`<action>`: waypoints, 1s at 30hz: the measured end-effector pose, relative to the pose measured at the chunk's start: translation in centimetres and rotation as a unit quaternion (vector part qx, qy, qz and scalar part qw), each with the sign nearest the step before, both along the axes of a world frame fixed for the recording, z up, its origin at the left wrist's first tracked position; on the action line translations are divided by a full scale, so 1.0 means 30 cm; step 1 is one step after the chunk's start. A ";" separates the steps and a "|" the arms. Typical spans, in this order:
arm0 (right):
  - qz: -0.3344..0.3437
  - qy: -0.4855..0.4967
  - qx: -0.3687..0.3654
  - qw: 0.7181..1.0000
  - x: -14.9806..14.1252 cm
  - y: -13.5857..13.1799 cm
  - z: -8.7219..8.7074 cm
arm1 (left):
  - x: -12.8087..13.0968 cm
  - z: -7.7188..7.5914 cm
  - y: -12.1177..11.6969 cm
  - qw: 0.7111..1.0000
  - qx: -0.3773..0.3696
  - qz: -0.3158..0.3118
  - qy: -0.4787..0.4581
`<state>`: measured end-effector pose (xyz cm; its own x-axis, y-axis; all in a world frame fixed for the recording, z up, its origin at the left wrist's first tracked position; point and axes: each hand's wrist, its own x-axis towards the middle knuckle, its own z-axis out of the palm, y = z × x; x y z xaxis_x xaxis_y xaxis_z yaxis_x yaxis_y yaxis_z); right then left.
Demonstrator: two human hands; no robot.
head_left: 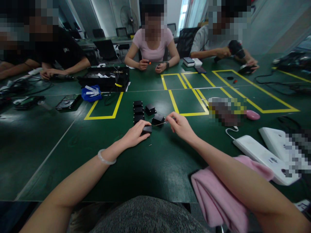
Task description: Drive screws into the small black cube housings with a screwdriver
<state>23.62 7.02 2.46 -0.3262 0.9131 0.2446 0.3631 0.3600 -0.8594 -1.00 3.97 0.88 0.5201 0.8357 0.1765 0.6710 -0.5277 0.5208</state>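
My left hand (135, 134) rests on the green table (80, 142), fingers curled around a small black box (147, 130). My right hand (180, 126) is pinched on a thin metal tool (161, 123) whose tip points left toward the box. Several more small black boxes (138, 111) lie in a cluster just beyond my hands, with one (158, 119) right behind the tool. A pale bangle (106, 158) circles my left wrist.
A pink cloth (213, 197) lies under my right forearm. White flat devices (262, 157) sit at the right, a pink mouse (252, 115) beyond. Yellow tape rectangles (179, 97) mark the table. A black tray (107, 77) and blue packet (91, 93) lie far left. Three people sit across.
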 end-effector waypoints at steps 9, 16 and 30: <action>0.002 0.017 -0.002 1.000 0.000 0.004 -0.005 | -0.001 0.001 -0.001 1.000 -0.005 0.000 0.000; 0.006 0.026 0.005 1.000 -0.002 0.002 -0.001 | 0.000 0.002 -0.001 1.000 -0.005 0.000 0.001; 0.012 0.031 0.013 0.999 -0.001 0.004 -0.008 | -0.005 -0.009 0.003 1.000 0.005 -0.004 -0.008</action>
<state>23.58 7.13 2.22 -0.3319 0.8979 0.2891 0.3000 0.3910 -0.8701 -1.14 4.06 0.60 0.5235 0.8298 0.1935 0.6582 -0.5381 0.5265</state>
